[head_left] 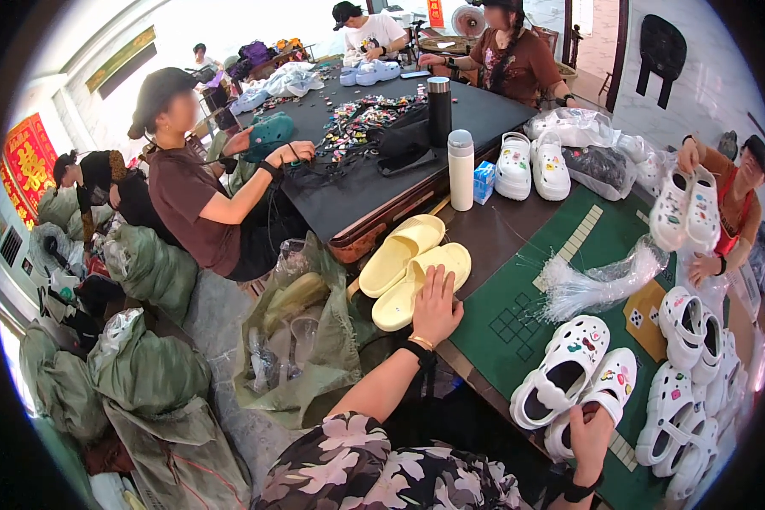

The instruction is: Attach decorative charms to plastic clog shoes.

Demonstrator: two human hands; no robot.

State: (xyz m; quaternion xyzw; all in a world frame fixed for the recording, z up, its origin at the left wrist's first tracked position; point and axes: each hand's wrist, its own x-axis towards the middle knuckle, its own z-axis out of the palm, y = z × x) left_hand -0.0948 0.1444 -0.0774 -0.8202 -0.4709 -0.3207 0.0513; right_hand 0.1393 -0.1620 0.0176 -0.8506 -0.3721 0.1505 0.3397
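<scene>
My left hand [438,310] lies with its fingers stretched over the strap of a pale yellow slide sandal [395,306]. Just beyond it is the matching yellow slide [399,255], at the table's left edge. At the lower right, my right hand [591,433] grips the heel part of a white clog [614,378] with colourful charms, its fingers partly hidden in the opening. Touching that clog on its left is another charm-covered white clog [574,353]. Both sit on the near edge of a green mat [493,297].
A clear bundle of thin plastic strands [603,276] lies on the mat. More white clogs [684,416] crowd the right side. Beyond stand a cream bottle [461,170], a black bottle [439,110] and a blue carton [484,182]. An open sack [293,348] is at left. Several people work around.
</scene>
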